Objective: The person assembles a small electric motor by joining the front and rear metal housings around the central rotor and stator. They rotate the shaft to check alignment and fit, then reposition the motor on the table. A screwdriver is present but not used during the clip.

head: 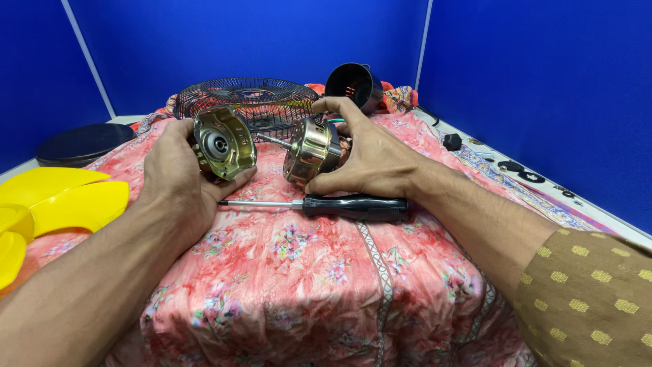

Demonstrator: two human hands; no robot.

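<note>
Far left we see yellow fan blades point(47, 204) on the desk, w/ a dark round base point(81, 143) behind them. Our left hand point(180, 180) is clamped round a brass-coloured end cover point(223, 141), held up just above the pink floral cloth point(305, 272), its hollow side w/ the centre bearing facing us. Behind it sits a black wire fan guard point(251, 102).

Centre: a screwdriver point(326, 205), black handle and bare shank, lies on the cloth just below both hands. Our right hand point(370, 160) is closed over the motor body point(312, 149); its shaft points left toward the cover, the two parts apart. A black motor housing point(353, 85) lies at the back right, and small black parts point(519, 170) lie along the desk edge.

Risk, as we judge it: the motor body is gripped from the top & side only, so it could roll off the cloth; the screwdriver could also get nudged off by a wrist.

Count: 1 cover, 1 motor body, 1 screwdriver, 1 guard, 1 housing, approx. 3 blades, several small parts.
</note>
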